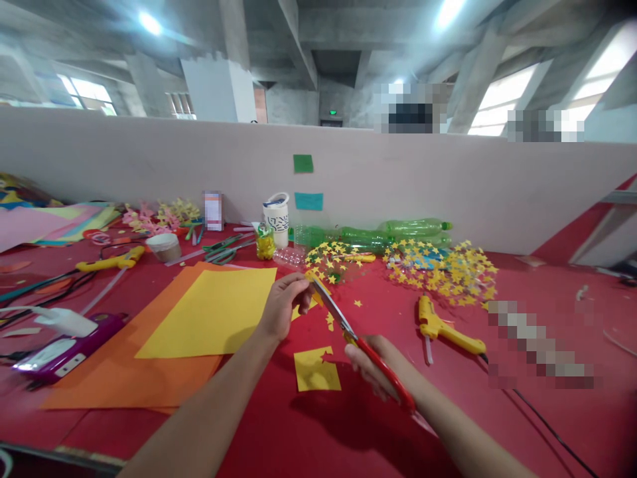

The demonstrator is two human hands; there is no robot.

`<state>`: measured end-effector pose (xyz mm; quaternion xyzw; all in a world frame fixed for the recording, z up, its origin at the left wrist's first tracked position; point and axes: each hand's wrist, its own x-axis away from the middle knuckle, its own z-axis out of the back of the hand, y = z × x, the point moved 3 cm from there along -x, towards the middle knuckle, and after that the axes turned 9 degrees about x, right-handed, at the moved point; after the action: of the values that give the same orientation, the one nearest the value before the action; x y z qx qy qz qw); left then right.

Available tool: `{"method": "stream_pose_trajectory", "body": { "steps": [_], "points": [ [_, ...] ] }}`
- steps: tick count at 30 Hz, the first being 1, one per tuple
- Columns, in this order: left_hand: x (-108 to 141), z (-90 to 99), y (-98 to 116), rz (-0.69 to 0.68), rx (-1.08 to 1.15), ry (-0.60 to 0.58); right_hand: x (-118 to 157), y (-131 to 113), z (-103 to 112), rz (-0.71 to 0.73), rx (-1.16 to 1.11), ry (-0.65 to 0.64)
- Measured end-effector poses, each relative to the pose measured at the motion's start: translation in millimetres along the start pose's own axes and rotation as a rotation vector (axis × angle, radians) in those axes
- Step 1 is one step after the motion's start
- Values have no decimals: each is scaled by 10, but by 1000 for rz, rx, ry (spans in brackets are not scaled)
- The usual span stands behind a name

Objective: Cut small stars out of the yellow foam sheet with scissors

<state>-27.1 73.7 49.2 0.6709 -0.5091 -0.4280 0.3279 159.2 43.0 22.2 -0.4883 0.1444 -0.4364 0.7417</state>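
My left hand (pixel 281 307) pinches a small piece of yellow paper (pixel 321 289) above the red table. My right hand (pixel 381 365) grips red-handled scissors (pixel 337 315), whose blades point up and left to that paper; the blade tips lie close to my left fingers. Just below, a yellow paper square (pixel 306 380) with a star-shaped hole lies flat on the table. Small yellow scraps (pixel 330 322) and a loose yellow star (pixel 357 303) are between and beyond my hands. A large yellow sheet (pixel 213 312) rests on orange sheets (pixel 124 372) left of my left hand.
Many yellow stars (pixel 458 272) are heaped by green plastic bottles (pixel 413 229) along the partition (pixel 223 156). A yellow glue gun (pixel 442 325) with its cable lies right; another glue gun (pixel 114 260) lies left. A purple power strip (pixel 74 348) sits at the left edge.
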Motion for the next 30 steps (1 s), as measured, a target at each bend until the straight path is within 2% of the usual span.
{"method": "stream_pose_trajectory", "body": {
  "steps": [21,30],
  "points": [
    [-11,11,-2,38,-37,-34,-13,26,44,-78,13,32],
    [-23,35,7,68,-43,-5,-30,75,45,-85,25,14]
  ]
}}
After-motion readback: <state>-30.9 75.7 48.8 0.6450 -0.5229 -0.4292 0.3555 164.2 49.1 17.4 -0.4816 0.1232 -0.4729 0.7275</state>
